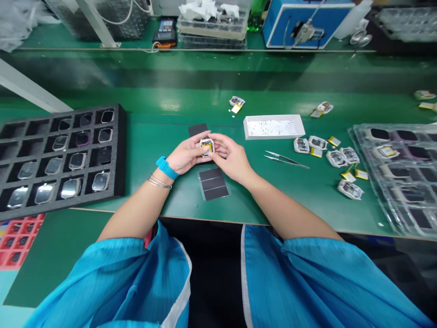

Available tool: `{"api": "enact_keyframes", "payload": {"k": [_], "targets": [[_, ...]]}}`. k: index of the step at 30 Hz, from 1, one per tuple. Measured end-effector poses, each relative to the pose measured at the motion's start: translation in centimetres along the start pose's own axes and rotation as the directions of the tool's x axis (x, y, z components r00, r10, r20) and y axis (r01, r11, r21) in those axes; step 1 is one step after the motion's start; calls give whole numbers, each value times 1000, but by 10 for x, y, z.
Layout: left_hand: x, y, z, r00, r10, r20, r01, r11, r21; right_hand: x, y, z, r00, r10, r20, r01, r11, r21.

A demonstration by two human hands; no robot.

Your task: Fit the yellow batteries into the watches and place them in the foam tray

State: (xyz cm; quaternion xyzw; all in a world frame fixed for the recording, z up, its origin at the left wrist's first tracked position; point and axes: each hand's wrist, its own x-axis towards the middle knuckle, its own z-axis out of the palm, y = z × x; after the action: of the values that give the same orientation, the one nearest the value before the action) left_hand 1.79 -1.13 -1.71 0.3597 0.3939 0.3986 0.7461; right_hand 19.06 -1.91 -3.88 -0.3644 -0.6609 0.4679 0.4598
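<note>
Electronics assembly line: green bench [191, 200], foam tray [119, 150] of watch cases.

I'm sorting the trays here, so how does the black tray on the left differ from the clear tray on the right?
The black tray is opaque foam with square pockets; the clear tray is see-through moulded plastic. The black tray's near rows hold shiny-faced watch bodies, while the clear tray holds mostly dark pieces. Both sit on the green bench, beside the hands.

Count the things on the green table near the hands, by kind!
Tweezers: 1
White box: 1
Black foam tray: 1
Sheet of black strips: 1
Small part held in both hands: 1
Total: 5
</note>
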Motion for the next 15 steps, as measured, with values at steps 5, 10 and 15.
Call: {"api": "enact_keyframes", "payload": {"k": [5,10,15], "targets": [[0,6,-11,998,30,46,-25,993,-116,10,20,-12,976,-27,-215,17,999,-51],[1,6,-18,982,185,24,-187,978,90,16,32,-23,938,0,-345,-32,996,-87],[9,2,-18,736,656,-165,-333,564,756,18,36,-21,933,49,-358,-95,989,-113]]}}
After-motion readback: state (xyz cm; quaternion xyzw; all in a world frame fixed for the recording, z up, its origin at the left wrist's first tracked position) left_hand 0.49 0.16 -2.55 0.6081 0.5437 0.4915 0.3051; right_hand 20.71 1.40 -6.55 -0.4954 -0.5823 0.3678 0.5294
